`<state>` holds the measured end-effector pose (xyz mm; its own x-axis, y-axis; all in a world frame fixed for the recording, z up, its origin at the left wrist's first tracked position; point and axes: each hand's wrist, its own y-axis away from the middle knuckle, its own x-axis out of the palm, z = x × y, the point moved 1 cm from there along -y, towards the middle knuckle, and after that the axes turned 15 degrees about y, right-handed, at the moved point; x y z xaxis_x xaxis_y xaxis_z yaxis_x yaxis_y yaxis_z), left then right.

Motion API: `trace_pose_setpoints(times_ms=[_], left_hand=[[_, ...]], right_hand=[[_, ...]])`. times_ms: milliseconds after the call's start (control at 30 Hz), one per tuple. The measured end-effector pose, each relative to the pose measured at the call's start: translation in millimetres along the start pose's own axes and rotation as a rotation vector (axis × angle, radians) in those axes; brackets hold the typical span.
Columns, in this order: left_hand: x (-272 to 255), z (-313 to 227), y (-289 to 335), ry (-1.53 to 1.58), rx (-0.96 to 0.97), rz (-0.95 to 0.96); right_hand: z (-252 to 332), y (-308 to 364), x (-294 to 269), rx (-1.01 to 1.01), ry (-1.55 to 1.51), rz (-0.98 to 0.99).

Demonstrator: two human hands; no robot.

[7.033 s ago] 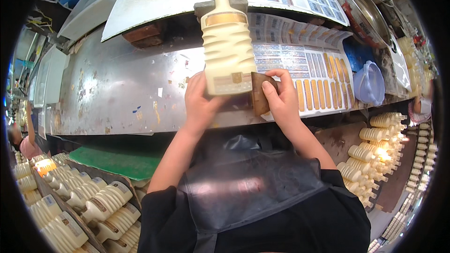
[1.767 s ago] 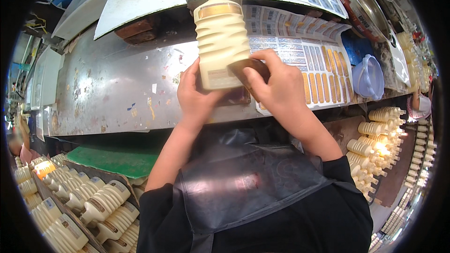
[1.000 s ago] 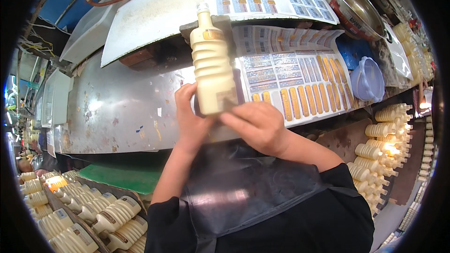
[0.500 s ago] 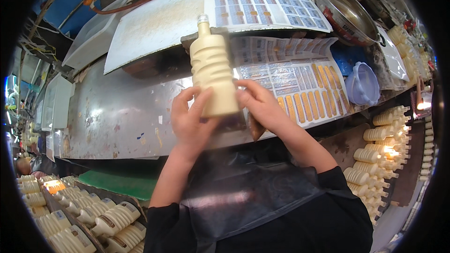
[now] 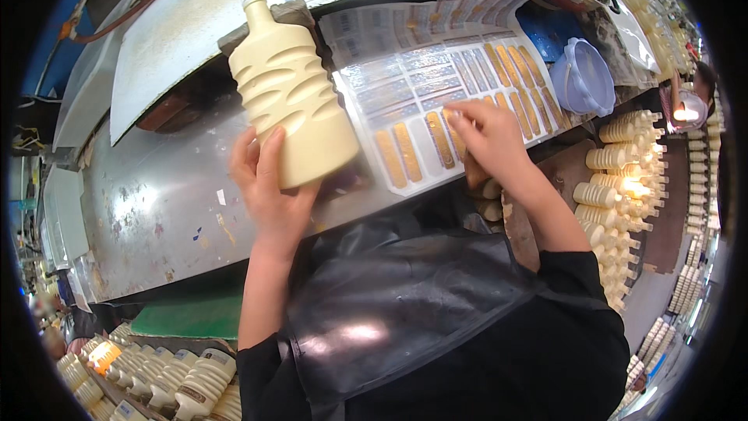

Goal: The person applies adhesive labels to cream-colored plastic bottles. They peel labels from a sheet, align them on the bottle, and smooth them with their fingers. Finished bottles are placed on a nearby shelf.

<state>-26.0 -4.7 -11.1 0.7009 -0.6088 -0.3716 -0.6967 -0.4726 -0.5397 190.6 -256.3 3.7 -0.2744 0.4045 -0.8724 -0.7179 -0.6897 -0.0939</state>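
My left hand [image 5: 269, 187] grips a cream-coloured ribbed plastic bottle [image 5: 292, 97] by its base, holding it tilted over the metal worktop [image 5: 164, 203]. My right hand [image 5: 487, 136] rests on a sheet of gold strip stickers [image 5: 421, 132], fingertips pinching at one sticker near the sheet's middle. More sticker sheets [image 5: 436, 23] lie fanned out behind it. A black apron [image 5: 405, 304] covers my front.
A blue plastic tub [image 5: 584, 78] stands right of the sheets. Rows of cream bottles lie at the right [image 5: 623, 179] and at the lower left [image 5: 171, 382]. A large white board [image 5: 187, 27] leans behind the worktop. A green mat [image 5: 187, 316] lies below the table edge.
My right hand has left the bottle and moved right onto the sticker sheet. The left hand alone now holds the bottle, shifted left and tilted.
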Motion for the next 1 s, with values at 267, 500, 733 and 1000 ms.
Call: trace_pose_setpoints(times_ms=[267, 500, 733, 1000], left_hand=[[-4.4, -30.8, 3.2, -0.246, 0.082, -0.009], [21.9, -55.8, -10.8, 0.032, 0.508, 0.387], [70.4, -56.1, -12.8, 0.025, 0.454, 0.624], [111.8, -34.1, -11.5, -0.275, 0.292, 0.604]], right_hand=[[7.2, 51.4, 16.6, -0.229, 0.237, -0.051], [7.5, 39.9, 14.4, -0.272, 0.308, -0.076], [5.0, 18.3, 23.8, -0.244, 0.332, -0.046], [9.9, -10.1, 44.3, -0.117, 0.428, 0.136]])
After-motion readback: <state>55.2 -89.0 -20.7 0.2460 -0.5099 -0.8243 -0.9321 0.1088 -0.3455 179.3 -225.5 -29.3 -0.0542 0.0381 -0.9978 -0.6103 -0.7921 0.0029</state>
